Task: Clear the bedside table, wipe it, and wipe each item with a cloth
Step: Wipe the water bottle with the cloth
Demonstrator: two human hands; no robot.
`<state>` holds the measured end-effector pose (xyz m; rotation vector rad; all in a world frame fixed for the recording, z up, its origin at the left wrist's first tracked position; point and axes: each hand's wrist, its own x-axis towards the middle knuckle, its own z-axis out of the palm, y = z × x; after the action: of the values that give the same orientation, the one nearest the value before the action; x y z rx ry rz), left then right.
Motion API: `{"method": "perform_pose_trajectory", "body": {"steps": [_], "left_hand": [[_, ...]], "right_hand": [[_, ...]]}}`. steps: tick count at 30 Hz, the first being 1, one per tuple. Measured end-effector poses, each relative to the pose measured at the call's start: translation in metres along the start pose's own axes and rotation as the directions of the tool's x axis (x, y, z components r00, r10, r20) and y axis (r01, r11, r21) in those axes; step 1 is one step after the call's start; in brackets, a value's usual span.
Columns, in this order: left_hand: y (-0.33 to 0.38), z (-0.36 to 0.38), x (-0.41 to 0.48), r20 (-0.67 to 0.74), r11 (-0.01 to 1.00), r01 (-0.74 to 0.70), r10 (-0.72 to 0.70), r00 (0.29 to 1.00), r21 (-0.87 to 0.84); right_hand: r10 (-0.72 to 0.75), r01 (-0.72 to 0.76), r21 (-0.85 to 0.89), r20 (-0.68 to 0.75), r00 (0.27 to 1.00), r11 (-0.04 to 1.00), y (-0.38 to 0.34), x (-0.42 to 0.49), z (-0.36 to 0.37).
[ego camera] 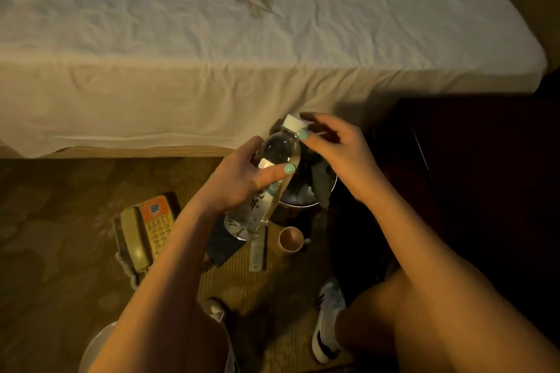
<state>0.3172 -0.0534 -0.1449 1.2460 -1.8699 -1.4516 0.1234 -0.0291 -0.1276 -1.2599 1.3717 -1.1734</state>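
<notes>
So the clear water bottle [280, 148] is up in the air, tilted with its white cap [293, 122] pointing toward the bed [181, 70], right over a small trash bin [298, 206] on the carpet [60, 221]. Left hand [239, 179] is wrapped round the bottle's middle, thumb across the label, while the right hand [336, 148] pinches the neck just under the cap, fingers curled. Down on the carpet there's an orange-and-beige telephone [145, 230] and a paper cup [290, 238] near the bin.
</notes>
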Motion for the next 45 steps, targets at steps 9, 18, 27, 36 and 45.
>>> {"method": "perform_pose_trajectory", "body": {"steps": [9, 18, 27, 36, 45], "left_hand": [[-0.027, -0.005, 0.009, -0.082, 0.985, 0.17, -0.168, 0.982, 0.022], [-0.09, -0.041, 0.012, -0.174, 0.942, 0.31, -0.286, 0.942, 0.129], [-0.131, -0.007, 0.083, -0.19, 0.937, 0.35, -0.341, 0.921, 0.015], [-0.179, -0.007, 0.091, -0.163, 0.898, 0.437, -0.438, 0.884, -0.041], [-0.191, -0.003, 0.096, -0.123, 0.9, 0.435, -0.429, 0.895, 0.023]], "right_hand": [[0.267, -0.257, 0.1, -0.112, 0.957, 0.961, 0.035, 0.024, -0.002], [0.438, -0.375, -0.487, 0.017, 0.899, 0.789, 0.113, 0.079, -0.002], [0.572, -0.306, -0.706, 0.17, 0.802, 0.638, 0.228, 0.142, 0.021], [0.778, -0.121, -0.944, 0.175, 0.603, 0.307, 0.327, 0.174, 0.062], [0.664, -0.19, -0.927, 0.08, 0.743, 0.323, 0.388, 0.157, 0.054]]}}
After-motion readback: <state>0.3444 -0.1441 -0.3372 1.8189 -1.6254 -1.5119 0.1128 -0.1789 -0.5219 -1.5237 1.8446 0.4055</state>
